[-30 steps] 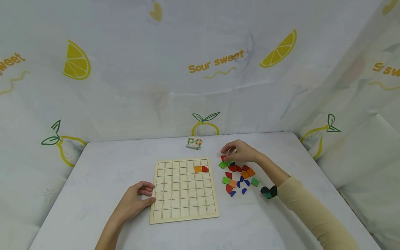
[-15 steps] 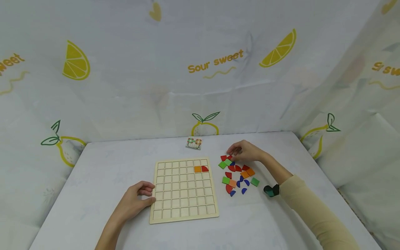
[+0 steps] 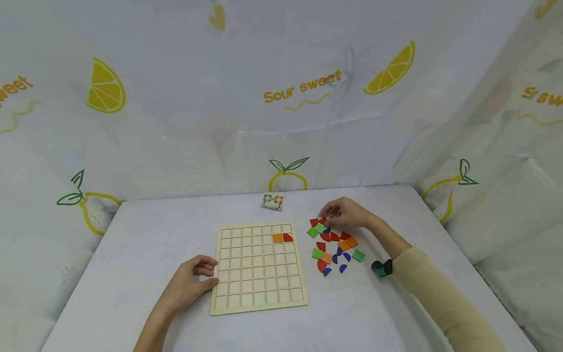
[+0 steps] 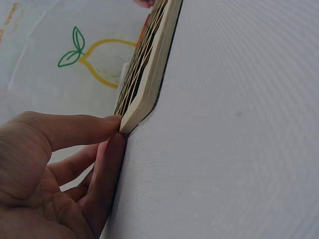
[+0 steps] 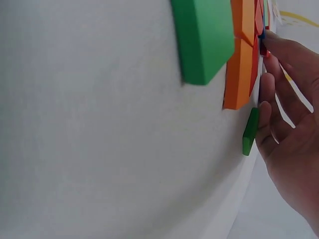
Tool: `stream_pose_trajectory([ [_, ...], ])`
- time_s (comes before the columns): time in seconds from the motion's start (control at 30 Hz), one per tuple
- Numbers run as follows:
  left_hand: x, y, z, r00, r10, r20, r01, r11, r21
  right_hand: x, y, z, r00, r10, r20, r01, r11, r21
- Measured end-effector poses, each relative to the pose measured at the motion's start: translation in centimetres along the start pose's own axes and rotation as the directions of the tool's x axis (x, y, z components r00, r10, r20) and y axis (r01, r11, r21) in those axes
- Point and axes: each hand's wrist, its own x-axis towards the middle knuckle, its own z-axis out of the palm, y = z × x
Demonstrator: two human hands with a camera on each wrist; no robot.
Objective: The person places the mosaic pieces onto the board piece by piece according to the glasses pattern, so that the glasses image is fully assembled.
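My left hand (image 3: 193, 278) holds the left edge of a pale wooden grid board (image 3: 259, 269). Its thumb (image 4: 84, 130) and a finger meet at the board's corner in the left wrist view. An orange square (image 3: 278, 238) and a red quarter-circle (image 3: 288, 237) sit in cells at the board's upper right. Right of the board, my right hand (image 3: 347, 213) pinches a red piece (image 3: 323, 221) at the back of a pile of coloured pieces. In the right wrist view a green piece (image 5: 250, 132) lies beside the curled outer fingers.
Green tiles (image 3: 316, 253), orange tiles (image 3: 348, 244), red pieces (image 3: 321, 247) and several blue half-circles (image 3: 343, 268) lie loose right of the board. A small pattern card (image 3: 273, 201) lies behind it. A dark object (image 3: 381, 268) is by the right sleeve. Printed cloth walls surround the table.
My right hand has moved a little to the right over the back of the pile, uncovering a red piece and a green tile. My left hand and the board stay put.
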Motion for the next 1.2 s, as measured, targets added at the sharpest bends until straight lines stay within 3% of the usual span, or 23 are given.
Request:
stream_pose_trajectory([
  [0.47,0.0,0.0,-0.1,1.000,0.008,0.001,-0.008,1.000,0.000,0.2,0.0,-0.1,0.997,-0.052,-0.057,0.052,0.999,0.002],
  [0.73,0.0,0.1,-0.1,1.000,0.009,-0.001,-0.009,1.000,0.006,0.4,-1.6,0.2,0.988,-0.132,-0.080,0.131,0.991,-0.011],
  [1.2,0.0,0.0,-0.1,1.000,0.019,0.009,-0.019,1.000,0.002,1.1,-5.8,1.9,0.980,-0.185,-0.065,0.188,0.982,0.032],
])
